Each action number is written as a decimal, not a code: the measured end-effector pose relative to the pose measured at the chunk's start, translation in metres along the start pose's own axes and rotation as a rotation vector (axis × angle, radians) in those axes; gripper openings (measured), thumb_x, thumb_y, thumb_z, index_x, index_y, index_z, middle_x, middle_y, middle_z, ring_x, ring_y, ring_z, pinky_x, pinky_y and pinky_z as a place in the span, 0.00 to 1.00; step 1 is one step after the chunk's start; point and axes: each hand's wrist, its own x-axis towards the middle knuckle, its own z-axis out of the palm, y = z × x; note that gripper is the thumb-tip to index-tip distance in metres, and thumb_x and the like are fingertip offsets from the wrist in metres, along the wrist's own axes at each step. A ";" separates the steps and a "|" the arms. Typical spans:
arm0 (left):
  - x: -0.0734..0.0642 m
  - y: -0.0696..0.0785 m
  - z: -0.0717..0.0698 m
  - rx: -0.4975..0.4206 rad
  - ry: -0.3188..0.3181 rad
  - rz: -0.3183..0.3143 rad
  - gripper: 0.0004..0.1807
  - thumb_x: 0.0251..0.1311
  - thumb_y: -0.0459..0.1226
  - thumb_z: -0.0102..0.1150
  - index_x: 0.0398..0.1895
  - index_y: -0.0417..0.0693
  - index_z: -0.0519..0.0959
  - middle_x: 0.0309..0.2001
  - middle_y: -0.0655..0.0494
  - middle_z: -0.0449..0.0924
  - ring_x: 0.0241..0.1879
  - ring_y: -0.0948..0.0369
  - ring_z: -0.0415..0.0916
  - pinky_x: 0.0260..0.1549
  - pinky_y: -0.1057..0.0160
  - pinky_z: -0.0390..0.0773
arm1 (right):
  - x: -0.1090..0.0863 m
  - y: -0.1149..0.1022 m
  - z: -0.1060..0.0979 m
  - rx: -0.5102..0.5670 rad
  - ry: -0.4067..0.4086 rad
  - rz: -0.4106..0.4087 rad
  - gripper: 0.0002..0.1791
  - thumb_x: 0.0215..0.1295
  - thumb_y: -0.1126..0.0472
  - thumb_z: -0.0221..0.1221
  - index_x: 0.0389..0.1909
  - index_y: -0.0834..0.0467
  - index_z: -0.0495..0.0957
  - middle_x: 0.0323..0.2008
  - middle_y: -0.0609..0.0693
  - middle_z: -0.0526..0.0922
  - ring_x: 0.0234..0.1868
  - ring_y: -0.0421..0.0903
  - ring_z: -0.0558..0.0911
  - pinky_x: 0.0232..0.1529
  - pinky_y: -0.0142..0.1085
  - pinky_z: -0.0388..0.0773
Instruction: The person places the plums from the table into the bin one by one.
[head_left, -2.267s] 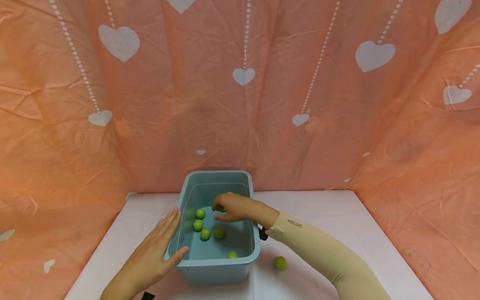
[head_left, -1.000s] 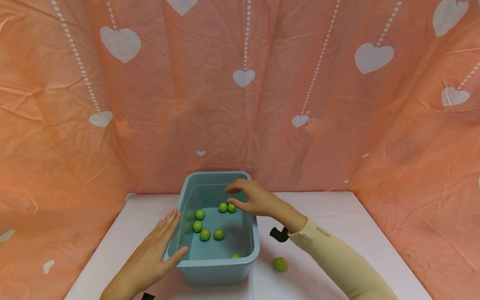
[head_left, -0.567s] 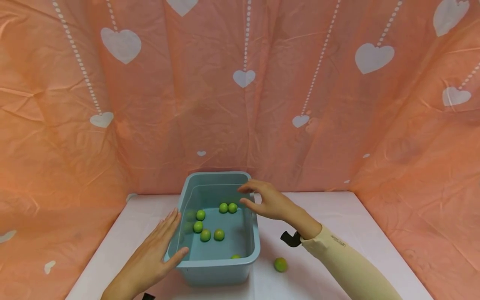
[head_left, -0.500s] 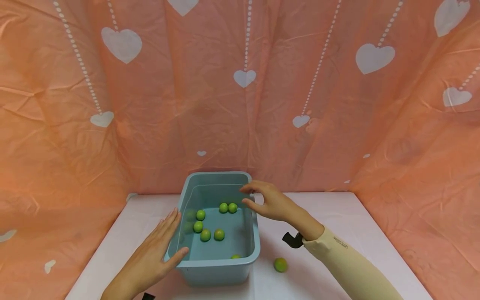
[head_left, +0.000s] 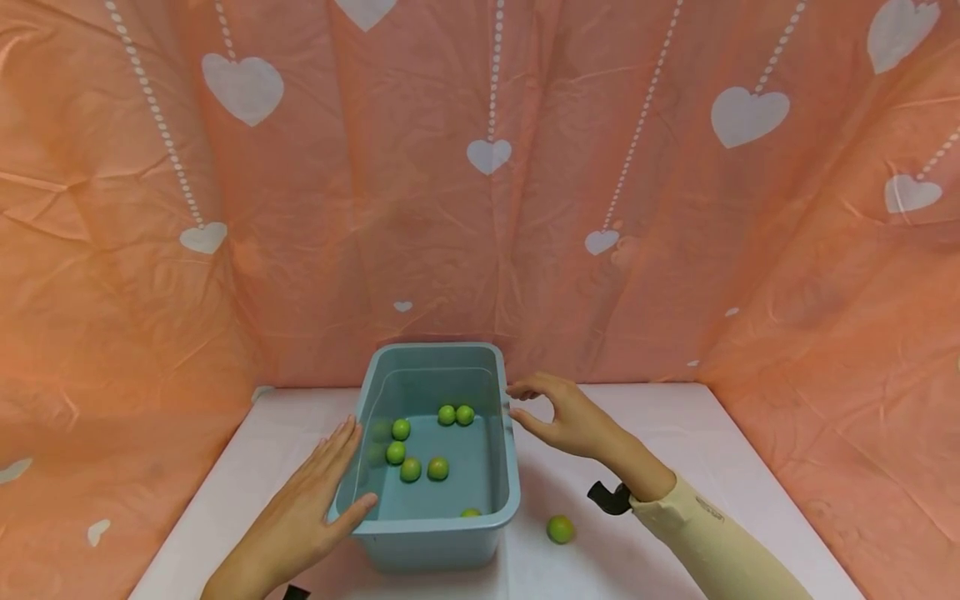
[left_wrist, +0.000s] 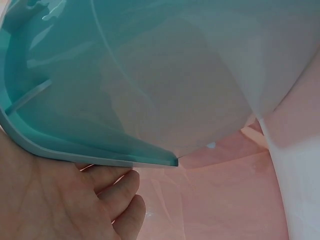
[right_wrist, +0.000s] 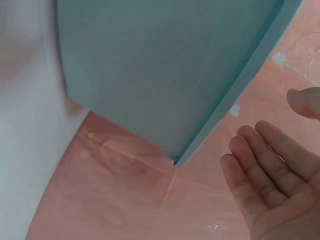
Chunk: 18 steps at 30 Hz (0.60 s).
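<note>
A blue-grey plastic bin (head_left: 438,527) stands on the table with several small round green fruits inside. Two of these fruits, a left one (head_left: 447,415) and a right one (head_left: 465,414), sit side by side toward its far end. My left hand (head_left: 303,504) lies along the bin's left rim with fingers straight; in the left wrist view its palm (left_wrist: 55,200) is against the rim. Just outside the right rim hovers my right hand (head_left: 573,417), empty, fingers loosely bent. The right wrist view shows its bare fingers (right_wrist: 267,170) apart from the bin wall (right_wrist: 150,65).
One green fruit (head_left: 560,528) lies on the white tabletop (head_left: 645,433), right of the bin. Another fruit (head_left: 471,513) is partly hidden behind the bin's near rim. A peach curtain (head_left: 420,233) with white hearts encloses the back and sides.
My right hand has risen from the bin's far part and moved right, past the right rim, uncovering the two fruits there. The left hand and the fruits have stayed put.
</note>
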 end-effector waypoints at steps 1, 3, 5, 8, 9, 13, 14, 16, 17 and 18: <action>0.000 0.000 0.000 0.000 0.002 0.000 0.49 0.76 0.59 0.59 0.87 0.40 0.55 0.86 0.42 0.51 0.83 0.42 0.53 0.75 0.81 0.28 | -0.002 0.001 0.000 -0.003 -0.003 0.011 0.17 0.72 0.60 0.70 0.59 0.59 0.85 0.54 0.50 0.88 0.53 0.46 0.85 0.56 0.45 0.86; 0.000 0.001 0.000 -0.002 0.004 -0.002 0.49 0.76 0.59 0.60 0.86 0.40 0.55 0.86 0.43 0.51 0.83 0.42 0.54 0.75 0.81 0.29 | -0.007 0.003 0.001 -0.006 -0.009 0.028 0.17 0.72 0.60 0.70 0.58 0.57 0.85 0.54 0.49 0.88 0.53 0.47 0.85 0.57 0.46 0.86; 0.000 0.001 0.000 -0.003 0.006 0.000 0.49 0.76 0.59 0.60 0.86 0.40 0.55 0.86 0.42 0.51 0.83 0.42 0.54 0.75 0.81 0.29 | -0.013 0.005 0.001 -0.011 -0.010 0.038 0.16 0.71 0.60 0.70 0.57 0.56 0.84 0.53 0.47 0.87 0.53 0.46 0.85 0.56 0.46 0.86; 0.000 0.000 0.000 -0.007 0.003 0.000 0.49 0.76 0.59 0.60 0.86 0.39 0.56 0.86 0.42 0.51 0.83 0.42 0.54 0.75 0.81 0.29 | -0.020 0.007 0.003 -0.016 -0.006 0.033 0.15 0.71 0.60 0.71 0.56 0.56 0.85 0.51 0.45 0.88 0.52 0.47 0.86 0.56 0.46 0.86; 0.000 0.000 0.000 -0.007 0.002 0.001 0.49 0.76 0.59 0.60 0.86 0.39 0.56 0.86 0.42 0.51 0.83 0.42 0.54 0.75 0.81 0.29 | -0.022 0.008 0.004 -0.019 -0.008 0.030 0.15 0.71 0.60 0.71 0.56 0.56 0.84 0.51 0.45 0.88 0.51 0.48 0.86 0.55 0.47 0.87; 0.000 0.000 0.000 -0.009 -0.002 -0.005 0.49 0.76 0.59 0.60 0.86 0.39 0.55 0.86 0.41 0.51 0.83 0.41 0.54 0.74 0.82 0.28 | -0.030 0.010 0.006 -0.025 -0.027 0.044 0.15 0.71 0.60 0.71 0.56 0.56 0.84 0.51 0.45 0.87 0.51 0.47 0.86 0.55 0.46 0.87; 0.000 0.000 -0.001 -0.011 -0.004 -0.008 0.49 0.76 0.59 0.60 0.86 0.40 0.55 0.86 0.41 0.51 0.83 0.41 0.54 0.74 0.82 0.28 | -0.033 0.011 0.007 -0.023 -0.033 0.052 0.15 0.71 0.60 0.71 0.56 0.56 0.84 0.51 0.45 0.87 0.51 0.47 0.86 0.55 0.46 0.87; 0.001 0.000 -0.001 -0.014 -0.006 -0.011 0.49 0.76 0.59 0.59 0.86 0.40 0.55 0.86 0.41 0.51 0.83 0.41 0.53 0.74 0.83 0.28 | -0.037 0.013 0.009 -0.027 -0.040 0.062 0.15 0.71 0.60 0.71 0.56 0.56 0.84 0.51 0.45 0.87 0.51 0.47 0.86 0.55 0.44 0.86; 0.001 0.000 -0.001 -0.015 -0.010 -0.015 0.49 0.76 0.60 0.59 0.86 0.40 0.55 0.86 0.42 0.51 0.83 0.41 0.53 0.73 0.83 0.27 | -0.039 0.014 0.010 -0.029 -0.044 0.069 0.15 0.71 0.60 0.71 0.56 0.56 0.84 0.50 0.44 0.87 0.50 0.46 0.85 0.55 0.44 0.86; 0.001 0.001 -0.001 -0.017 -0.011 -0.017 0.49 0.76 0.60 0.59 0.86 0.40 0.55 0.86 0.42 0.51 0.83 0.41 0.53 0.73 0.83 0.27 | -0.042 0.015 0.011 -0.031 -0.046 0.071 0.16 0.71 0.60 0.71 0.56 0.56 0.84 0.50 0.44 0.87 0.50 0.46 0.85 0.55 0.44 0.86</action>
